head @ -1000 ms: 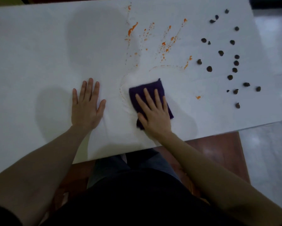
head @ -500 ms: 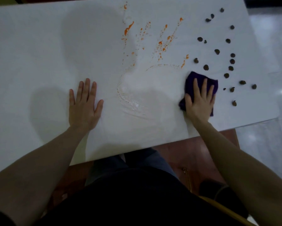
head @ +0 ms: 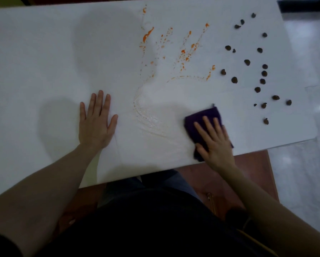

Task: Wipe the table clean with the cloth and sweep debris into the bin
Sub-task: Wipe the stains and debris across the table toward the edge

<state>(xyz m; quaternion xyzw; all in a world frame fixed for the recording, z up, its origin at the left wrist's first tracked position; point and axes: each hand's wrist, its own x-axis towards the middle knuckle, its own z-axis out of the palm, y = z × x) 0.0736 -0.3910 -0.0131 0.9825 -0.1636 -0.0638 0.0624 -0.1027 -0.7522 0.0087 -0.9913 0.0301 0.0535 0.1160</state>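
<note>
I see the right hand (head: 215, 143) has dragged the purple cloth (head: 203, 117) back toward the bench's (head: 44, 43) near edge, fingers flat on top, pressing, not curled. Left hand (head: 96, 125) lies spread on the bench. Orange splatter (head: 183, 52) and dark debris (head: 262, 73) sit beyond.

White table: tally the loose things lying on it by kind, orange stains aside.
Purple folded cloth: 1
Small dark brown debris lumps: 19
Total: 20
</note>
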